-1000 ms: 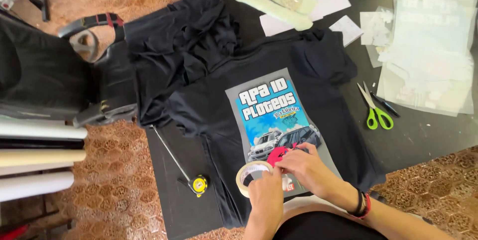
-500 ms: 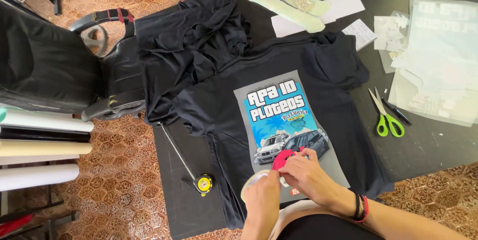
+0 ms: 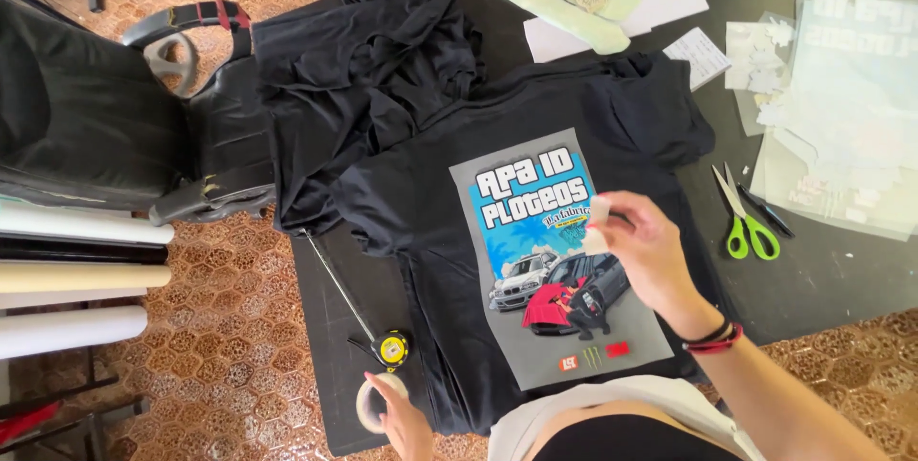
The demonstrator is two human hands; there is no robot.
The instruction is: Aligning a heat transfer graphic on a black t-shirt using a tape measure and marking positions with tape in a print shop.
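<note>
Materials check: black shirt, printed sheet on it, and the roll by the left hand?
Black shirt: soft matte fabric, folds and creases. Printed sheet: thin film or paper, lies flat, slight sheen. Roll by the left hand: likely pale translucent tape, hollow ring.

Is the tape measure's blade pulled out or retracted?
Pulled out: the tape measure lies beside the black T-shirt, its thin blade extending up-left from the case.

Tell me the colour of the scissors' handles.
Bright green handles on the scissors, clearest in the head view.

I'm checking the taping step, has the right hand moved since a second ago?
Yes. The right hand has gone from the lower edge of the printed transfer sheet, beside the tape roll, up to the sheet's right edge, pinching a small tape piece.
</note>
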